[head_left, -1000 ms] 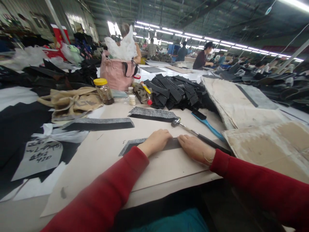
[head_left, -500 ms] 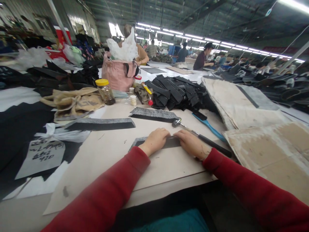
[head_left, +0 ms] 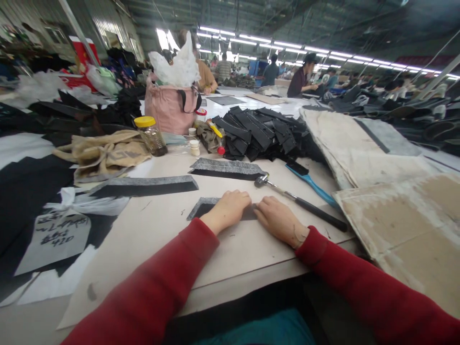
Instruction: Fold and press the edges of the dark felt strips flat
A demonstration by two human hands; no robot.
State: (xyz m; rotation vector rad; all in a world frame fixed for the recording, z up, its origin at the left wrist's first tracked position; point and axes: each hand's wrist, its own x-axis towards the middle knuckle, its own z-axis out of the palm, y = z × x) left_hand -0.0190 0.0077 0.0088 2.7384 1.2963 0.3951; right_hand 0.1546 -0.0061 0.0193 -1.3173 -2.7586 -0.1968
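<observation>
A black strip with a grey fuzzy edge (head_left: 202, 209) lies on the pale board (head_left: 158, 249) beneath my hands. My left hand (head_left: 230, 209) rests over its middle, fingers curled down and closed on its far edge. Close by on the right, my right hand (head_left: 279, 219) pinches the strip near its right end, which the fingers mostly hide. Just beyond lie two similar strips, one at the centre (head_left: 227, 169) and one at the left (head_left: 145, 186). A metal-headed hammer with a black handle (head_left: 318, 212) lies right of my right hand.
A blue-handled brush (head_left: 313, 185) lies behind the hammer. Farther back are a heap of black pieces (head_left: 257, 129), a yellow-lidded jar (head_left: 153, 136) and a pink bag (head_left: 170, 108). Worn cardboard sheets (head_left: 406, 230) cover the right side. Other people work in the background.
My right hand has come slightly nearer to me and its fingers have curled further over the strip. My left hand stays on the strip. The view has shifted a little.
</observation>
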